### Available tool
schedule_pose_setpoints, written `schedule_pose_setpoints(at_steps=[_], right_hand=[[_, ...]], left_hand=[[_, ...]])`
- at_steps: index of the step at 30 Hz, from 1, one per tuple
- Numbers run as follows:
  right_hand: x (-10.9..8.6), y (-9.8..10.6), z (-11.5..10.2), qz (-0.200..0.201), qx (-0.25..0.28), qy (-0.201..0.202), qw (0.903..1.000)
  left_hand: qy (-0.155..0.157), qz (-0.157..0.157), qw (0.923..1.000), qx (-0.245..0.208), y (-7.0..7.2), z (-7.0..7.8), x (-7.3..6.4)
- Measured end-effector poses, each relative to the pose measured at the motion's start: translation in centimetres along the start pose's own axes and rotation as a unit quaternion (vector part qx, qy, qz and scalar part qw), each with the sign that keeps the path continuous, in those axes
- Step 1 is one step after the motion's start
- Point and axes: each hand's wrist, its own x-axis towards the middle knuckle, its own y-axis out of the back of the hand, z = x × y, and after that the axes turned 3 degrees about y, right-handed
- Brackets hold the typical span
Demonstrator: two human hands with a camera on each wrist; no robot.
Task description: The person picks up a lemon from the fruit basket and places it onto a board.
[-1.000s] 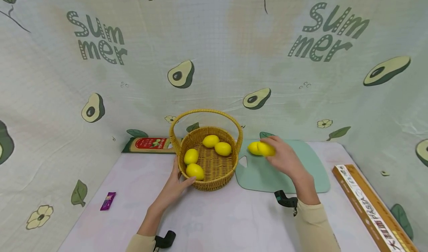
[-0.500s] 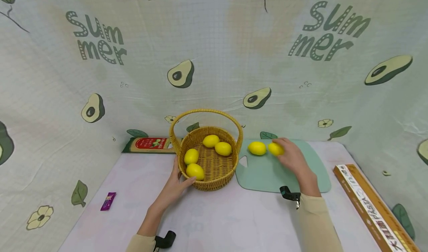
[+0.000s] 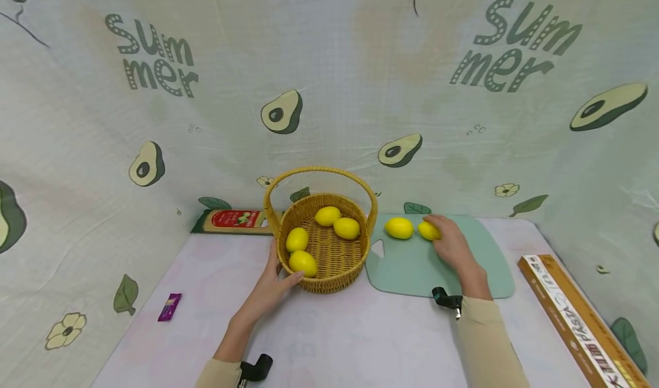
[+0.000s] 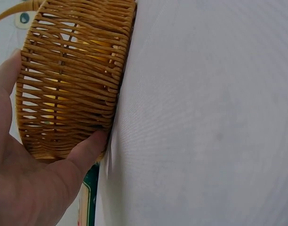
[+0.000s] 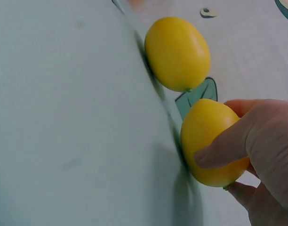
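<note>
A round wicker basket (image 3: 327, 288) with a tall arched handle stands mid-table, several lemons (image 3: 303, 263) inside it. My left hand (image 3: 267, 289) holds the basket's near left side; the left wrist view shows a thumb (image 4: 8, 70) near the rim and a finger reaching along the woven wall down by the base. On the pale green cutting board (image 3: 407, 270), my right hand (image 3: 453, 244) grips a lemon (image 5: 207, 122) between thumb and fingers. This lemon touches the board. Left of it, a small gap away, a second lemon (image 3: 399, 228) lies on the board.
Behind the basket at left lies a green-and-tan package with a red label (image 3: 234, 218). A small purple wrapped packet (image 3: 170, 307) is on the left of the table. A long brown pasta box (image 3: 582, 319) runs along the right edge. Printed cloth (image 3: 334, 62) hangs behind.
My right hand has moved the gripped lemon rightward, away from the lemon beside it, and down onto the board. The left hand and basket keep their place; the head view shifts slightly.
</note>
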Motion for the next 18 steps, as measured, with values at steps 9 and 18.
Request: schedule_pose_setpoints(at_steps=[9,18], right_hand=[[0.2,0.4,-0.3,0.006,0.006,-0.004,1.0],[-0.2,0.8,-1.4,0.001,-0.001,-0.006,1.0]], left_hand=[[0.004,-0.001,1.0,0.003,-0.1,0.0,0.4],[-0.006,0.0,0.9999,-0.008,0.0,-0.2,0.2]])
